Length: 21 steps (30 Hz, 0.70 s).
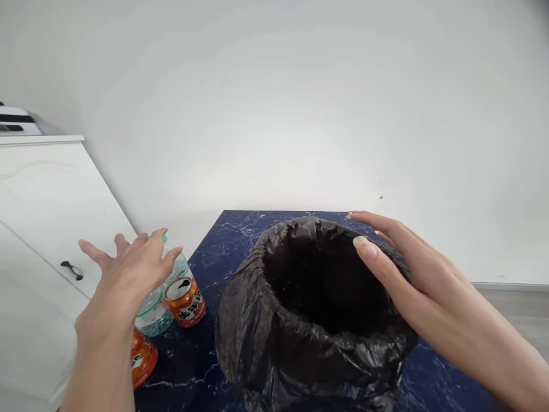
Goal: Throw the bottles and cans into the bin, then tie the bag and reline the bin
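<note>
My left hand (131,266) is spread over a group of drink containers at the left of the table, its fingers apart. Right of its wrist stands an opened orange can (187,309) with dark lettering. Behind and beside the can are clear plastic bottles (155,320), partly hidden by the hand. Another orange can (143,359) is half covered by my left forearm. My right hand (412,269) hovers at the right rim of a bin lined with a black plastic bag (257,337); its thumb reaches over the opening. Whether it touches the bag I cannot tell. The bin's inside is dark.
A blue marble-patterned table (206,372) carries the bin and drinks. White cabinet doors (43,229) with a black handle stand at the left, a white device (19,121) on top. A pale wall (300,114) rises behind the table.
</note>
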Each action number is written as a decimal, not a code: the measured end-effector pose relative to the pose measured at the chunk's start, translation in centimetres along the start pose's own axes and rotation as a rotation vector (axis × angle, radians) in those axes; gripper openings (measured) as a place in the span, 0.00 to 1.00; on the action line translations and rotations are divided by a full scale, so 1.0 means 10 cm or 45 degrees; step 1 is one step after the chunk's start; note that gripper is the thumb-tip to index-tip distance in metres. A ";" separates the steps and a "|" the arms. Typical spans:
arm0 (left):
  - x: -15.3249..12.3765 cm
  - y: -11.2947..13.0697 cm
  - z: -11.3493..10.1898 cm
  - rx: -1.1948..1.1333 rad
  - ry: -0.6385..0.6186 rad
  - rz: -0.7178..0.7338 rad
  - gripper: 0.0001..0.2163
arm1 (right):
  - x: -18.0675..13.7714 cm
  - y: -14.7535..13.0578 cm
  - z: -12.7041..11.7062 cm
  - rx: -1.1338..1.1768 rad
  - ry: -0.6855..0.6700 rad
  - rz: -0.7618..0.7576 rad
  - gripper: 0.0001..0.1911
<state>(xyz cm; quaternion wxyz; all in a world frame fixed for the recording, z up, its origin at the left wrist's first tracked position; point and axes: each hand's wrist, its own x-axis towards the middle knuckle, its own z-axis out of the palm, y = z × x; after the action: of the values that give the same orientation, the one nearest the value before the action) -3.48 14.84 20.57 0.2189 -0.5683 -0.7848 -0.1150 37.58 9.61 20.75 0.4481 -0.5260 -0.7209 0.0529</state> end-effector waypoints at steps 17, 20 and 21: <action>-0.01 0.48 -0.40 -0.497 0.373 0.013 0.18 | -0.02 -0.01 -0.06 0.034 -0.027 0.016 0.25; -0.15 0.70 -0.61 -0.858 0.859 0.166 0.17 | -0.03 -0.03 -0.07 0.045 -0.009 0.019 0.24; -0.22 0.77 -0.69 -0.995 0.964 0.192 0.19 | -0.03 -0.04 -0.08 0.052 -0.001 0.014 0.24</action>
<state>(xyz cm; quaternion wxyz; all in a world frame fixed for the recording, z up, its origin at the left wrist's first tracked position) 5.84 12.56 25.07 0.2663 -0.5810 -0.5071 -0.5782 37.84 8.93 21.26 0.4583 -0.5206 -0.7169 0.0704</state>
